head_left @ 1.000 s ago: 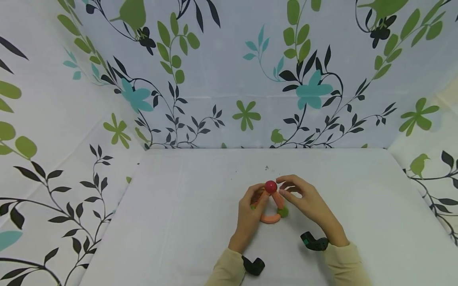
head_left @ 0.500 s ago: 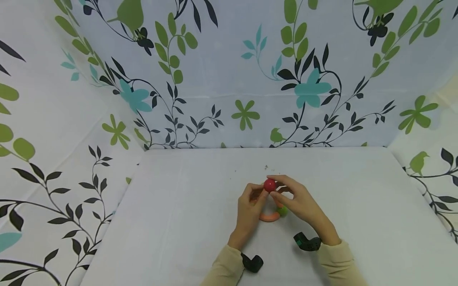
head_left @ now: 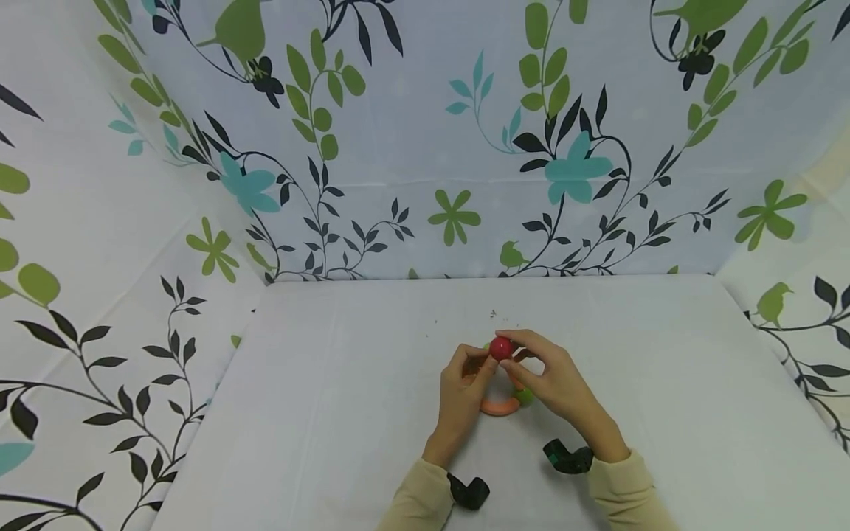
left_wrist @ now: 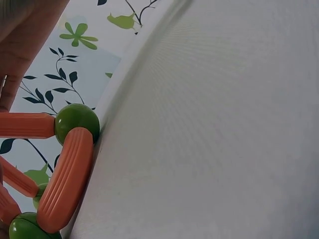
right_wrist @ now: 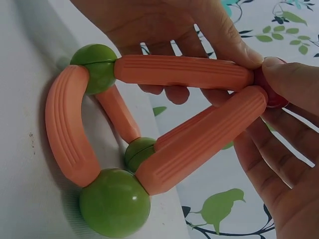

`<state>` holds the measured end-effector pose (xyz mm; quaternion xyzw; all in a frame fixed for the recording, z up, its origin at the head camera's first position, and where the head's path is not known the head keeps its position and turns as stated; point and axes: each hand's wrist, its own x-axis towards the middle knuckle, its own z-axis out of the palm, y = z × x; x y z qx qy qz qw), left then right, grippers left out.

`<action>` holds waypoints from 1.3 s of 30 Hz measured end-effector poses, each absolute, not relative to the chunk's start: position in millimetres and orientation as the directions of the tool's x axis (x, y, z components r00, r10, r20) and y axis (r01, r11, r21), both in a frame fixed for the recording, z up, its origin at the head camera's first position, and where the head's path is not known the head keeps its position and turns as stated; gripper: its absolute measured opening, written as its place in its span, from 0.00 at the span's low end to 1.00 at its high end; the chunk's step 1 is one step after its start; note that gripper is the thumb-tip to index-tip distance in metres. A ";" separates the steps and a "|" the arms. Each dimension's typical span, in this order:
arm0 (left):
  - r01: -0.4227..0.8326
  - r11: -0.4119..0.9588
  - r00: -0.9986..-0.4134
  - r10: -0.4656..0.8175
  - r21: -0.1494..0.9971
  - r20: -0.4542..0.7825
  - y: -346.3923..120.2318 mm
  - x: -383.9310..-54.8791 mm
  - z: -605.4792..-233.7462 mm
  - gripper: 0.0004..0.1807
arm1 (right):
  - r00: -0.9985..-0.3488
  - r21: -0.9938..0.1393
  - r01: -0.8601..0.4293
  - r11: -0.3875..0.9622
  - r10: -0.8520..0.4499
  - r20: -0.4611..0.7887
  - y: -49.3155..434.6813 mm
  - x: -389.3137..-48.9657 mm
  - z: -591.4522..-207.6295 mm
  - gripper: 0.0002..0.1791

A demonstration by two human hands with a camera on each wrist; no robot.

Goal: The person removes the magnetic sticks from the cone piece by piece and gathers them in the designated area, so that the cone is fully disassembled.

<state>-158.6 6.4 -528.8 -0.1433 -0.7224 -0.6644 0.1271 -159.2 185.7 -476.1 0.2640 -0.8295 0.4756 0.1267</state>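
Note:
A pyramid of ridged orange rods and green balls stands on the white table, topped by a red ball (head_left: 501,348). My left hand (head_left: 458,398) grips an upright straight orange rod (right_wrist: 184,71) close under the red ball, its thumb at the rod's top end. With thumb and fingers, my right hand (head_left: 554,376) pinches the red ball from the other side. Low down, a curved orange rod (right_wrist: 70,124) links a large green ball (right_wrist: 114,203) to another green ball (right_wrist: 93,67). The left wrist view catches part of the base, including a green ball (left_wrist: 77,122).
The white table (head_left: 345,413) reaches back to a cloth (head_left: 398,133) printed with leaves, flowers and birds. Black wrist cameras hang beside both wrists, one by the left sleeve (head_left: 418,494). Small dark specks (head_left: 493,314) mark the table behind the pyramid.
My right hand has moved left and closed its thumb and fingers on the red ball, from beside it. My left hand stays at the rod.

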 end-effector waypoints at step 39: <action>0.386 0.090 -0.922 0.073 0.918 0.380 3.9 -158.1 -529.4 0.06 | -0.744 -0.627 -0.655 0.422 -0.212 0.634 179.6 -160.9 -489.9 0.31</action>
